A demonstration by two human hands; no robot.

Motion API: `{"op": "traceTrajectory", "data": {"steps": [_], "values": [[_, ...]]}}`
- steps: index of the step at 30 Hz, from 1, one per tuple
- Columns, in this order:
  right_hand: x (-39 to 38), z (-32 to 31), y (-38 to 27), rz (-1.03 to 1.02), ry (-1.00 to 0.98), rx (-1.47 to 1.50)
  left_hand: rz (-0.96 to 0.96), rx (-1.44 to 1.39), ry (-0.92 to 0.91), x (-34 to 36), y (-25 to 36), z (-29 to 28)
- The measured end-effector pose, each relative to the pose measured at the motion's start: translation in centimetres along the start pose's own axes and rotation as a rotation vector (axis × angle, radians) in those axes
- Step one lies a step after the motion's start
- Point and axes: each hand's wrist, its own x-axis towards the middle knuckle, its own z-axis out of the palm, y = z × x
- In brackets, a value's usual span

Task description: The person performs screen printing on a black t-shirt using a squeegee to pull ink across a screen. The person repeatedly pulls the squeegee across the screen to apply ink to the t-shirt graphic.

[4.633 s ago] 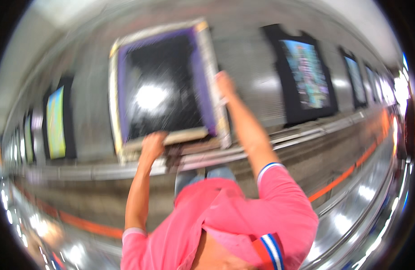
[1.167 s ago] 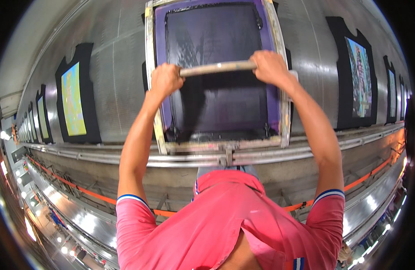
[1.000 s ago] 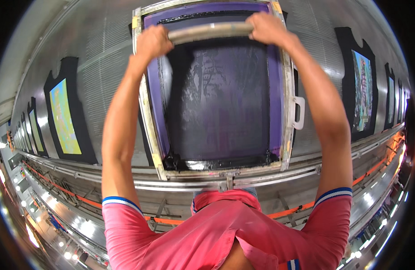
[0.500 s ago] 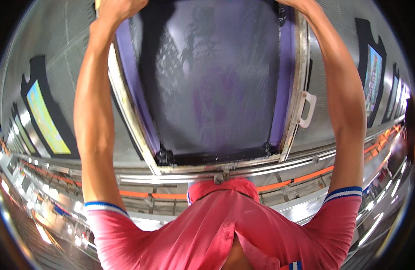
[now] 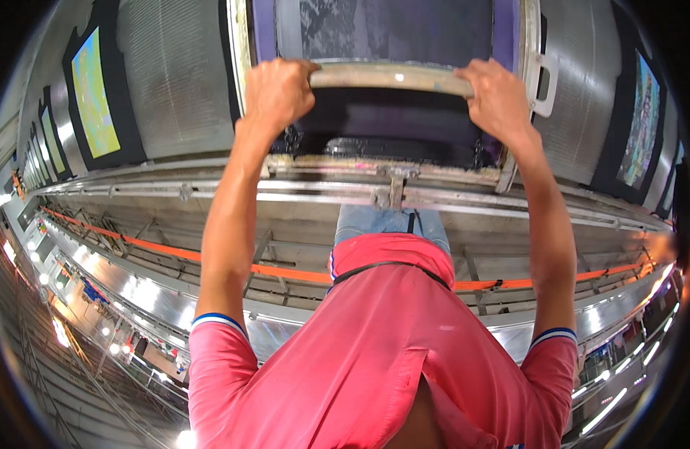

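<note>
Both hands grip a long squeegee [image 5: 393, 76] that lies crosswise over a screen-printing frame [image 5: 532, 26]. My left hand [image 5: 279, 91] is closed round its left end. On the right end, my right hand [image 5: 497, 97] is closed as well. Dark ink [image 5: 405, 146] lies wet on the mesh between the squeegee and the frame's near edge. Beyond the squeegee the mesh [image 5: 427, 30] looks dark grey-purple, with purple strips along both sides. The squeegee's blade is hidden below its handle.
Dark fabric pieces with colourful prints lie on the metal table, one at left [image 5: 95, 93] and one at right [image 5: 638, 123]. A white handle [image 5: 543, 84] sticks out of the frame's right side. Metal rails [image 5: 322, 191] and an orange strip [image 5: 296, 274] run along the near side.
My hands have come from the far end of the frame toward me, and the squeegee is now in sight near the frame's near edge. The view has shifted too.
</note>
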Motion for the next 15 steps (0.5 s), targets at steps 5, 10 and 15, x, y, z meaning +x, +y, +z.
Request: {"op": "traceTrajectory", "data": {"steps": [5, 10, 15], "values": [[-9.1, 2.0, -5.9, -0.042, 0.047, 0.019, 0.004, -0.098, 0.052, -10.4, 3.5, 2.9], [-10.9, 1.5, -7.4, 0.027, -0.044, 0.07, -0.021, -0.08, 0.013, -11.8, 3.9, 2.3], [-8.6, -1.5, -5.1, 0.023, -0.003, 0.671, -0.032, 0.168, -0.245, -7.7, 5.9, -0.3]]}}
